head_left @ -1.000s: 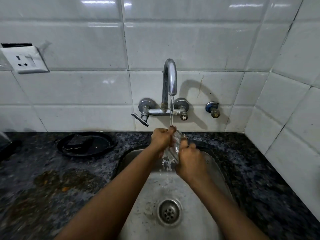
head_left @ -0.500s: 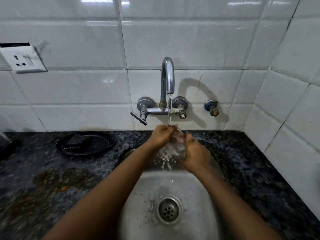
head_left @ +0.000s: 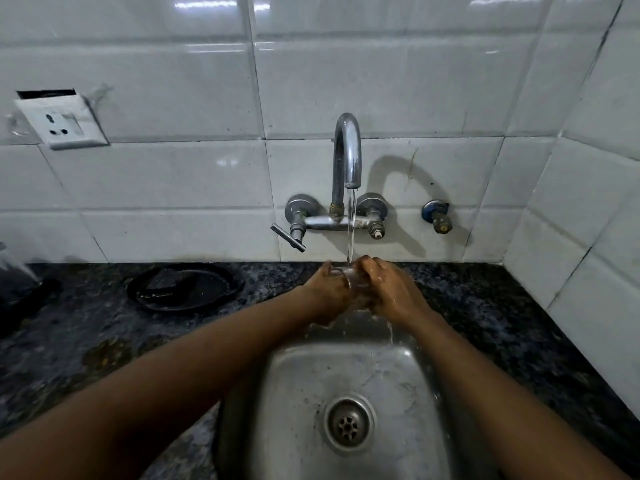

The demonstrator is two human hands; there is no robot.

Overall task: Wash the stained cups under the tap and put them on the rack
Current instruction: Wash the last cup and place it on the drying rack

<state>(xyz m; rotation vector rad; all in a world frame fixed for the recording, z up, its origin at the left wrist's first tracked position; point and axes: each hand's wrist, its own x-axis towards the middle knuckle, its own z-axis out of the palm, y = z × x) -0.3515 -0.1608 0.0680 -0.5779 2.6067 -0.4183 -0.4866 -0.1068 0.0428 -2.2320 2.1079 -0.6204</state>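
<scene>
White tiled wall (head_left: 173, 188) across the top, turning a corner at 3 o'clock. Dark speckled counter (head_left: 86, 341) below it, from 9 o'clock round to 4 o'clock. Steel sink (head_left: 398, 375) at 6 o'clock, with round drain (head_left: 349, 423) near its middle. Two bare forearms reaching in from 7 and 5 o'clock, meeting just above centre over the sink's far edge. Black pan (head_left: 183, 287) on the counter at 9 o'clock of the hands, well apart from them. Chrome tap (head_left: 346, 157) on the wall at 12 o'clock, water running straight down from its spout. White socket (head_left: 62, 121) at 10 o'clock, tilted off the wall. Small blue valve (head_left: 435, 216) at 1 o'clock, just right of the tap. Left hand (head_left: 329, 289) curled round a clear cup (head_left: 353, 282), gripping its side. Right hand (head_left: 388, 289) wet, fingers bent over the cup's other side, pressed against it. Cup held between both hands directly under the stream, above the sink; too hidden to tell its tilt.
</scene>
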